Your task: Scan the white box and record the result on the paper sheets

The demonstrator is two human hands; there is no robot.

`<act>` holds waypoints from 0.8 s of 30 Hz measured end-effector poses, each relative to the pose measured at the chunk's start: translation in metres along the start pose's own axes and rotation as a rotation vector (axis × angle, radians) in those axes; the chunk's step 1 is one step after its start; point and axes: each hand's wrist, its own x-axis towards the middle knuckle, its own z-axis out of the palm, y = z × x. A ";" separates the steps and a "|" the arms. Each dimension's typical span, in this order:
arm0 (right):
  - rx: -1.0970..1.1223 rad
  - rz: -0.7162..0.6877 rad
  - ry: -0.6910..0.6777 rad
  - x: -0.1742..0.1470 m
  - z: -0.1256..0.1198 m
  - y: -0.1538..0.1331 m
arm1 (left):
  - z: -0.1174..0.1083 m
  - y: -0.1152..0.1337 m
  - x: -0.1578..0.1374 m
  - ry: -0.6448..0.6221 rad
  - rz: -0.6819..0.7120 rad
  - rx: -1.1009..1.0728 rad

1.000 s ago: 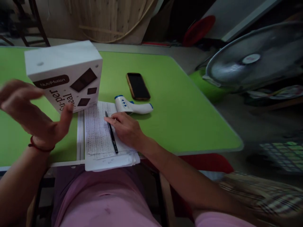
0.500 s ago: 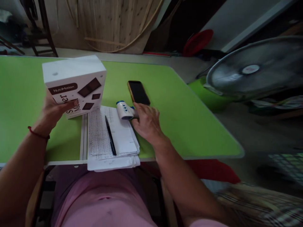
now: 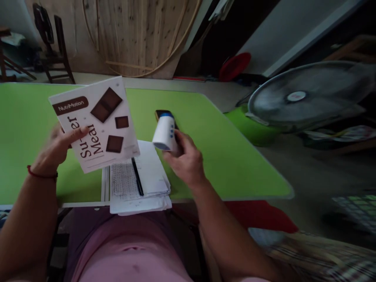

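Note:
My left hand [image 3: 60,145] is closed round the left edge of a white NutriMotion box [image 3: 117,137], its thumb across the printed front. The box is tilted, with chocolate pieces pictured on the face turned to me. In my right hand [image 3: 188,162] is a white, gun-shaped handheld scanner [image 3: 163,131] with blue buttons, held up off the table by its grip. Behind the scanner, a dark phone [image 3: 159,113] lies partly hidden. Below the box, a black pen [image 3: 137,178] rests on a stack of written papers [image 3: 155,172], which overhangs the table's front edge.
The green table [image 3: 232,156] has a metal seam running near the papers. Beyond its right side stand a large round fan [image 3: 323,98] and a green tub [image 3: 255,131]. A red basin [image 3: 235,66] and a wooden chair [image 3: 60,58] are at the back.
My right hand has lifted the scanner from the table and turned it. My left hand has tilted the box so its printed front faces me and its top no longer shows.

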 end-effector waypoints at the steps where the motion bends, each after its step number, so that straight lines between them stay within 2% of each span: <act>1: 0.141 0.088 0.004 -0.001 -0.004 -0.015 | -0.001 0.002 -0.002 -0.045 -0.021 -0.006; 5: 0.699 0.409 -0.092 -0.008 -0.018 -0.080 | -0.003 0.013 -0.008 -0.236 -0.081 0.010; 7: 0.940 0.541 -0.208 -0.014 -0.020 -0.105 | -0.002 0.018 -0.009 -0.271 -0.079 0.052; 9: 1.080 0.634 -0.316 -0.018 -0.016 -0.121 | 0.000 0.022 -0.008 -0.290 -0.067 0.086; 14: 1.062 0.749 -0.420 -0.018 0.004 -0.132 | 0.003 0.027 -0.007 -0.357 -0.028 0.134; 19: 1.060 0.749 -0.420 -0.011 0.020 -0.131 | 0.001 0.027 -0.007 -0.396 -0.053 0.113; 24: 1.093 0.753 -0.420 -0.009 0.031 -0.133 | -0.001 0.023 -0.006 -0.357 -0.088 0.080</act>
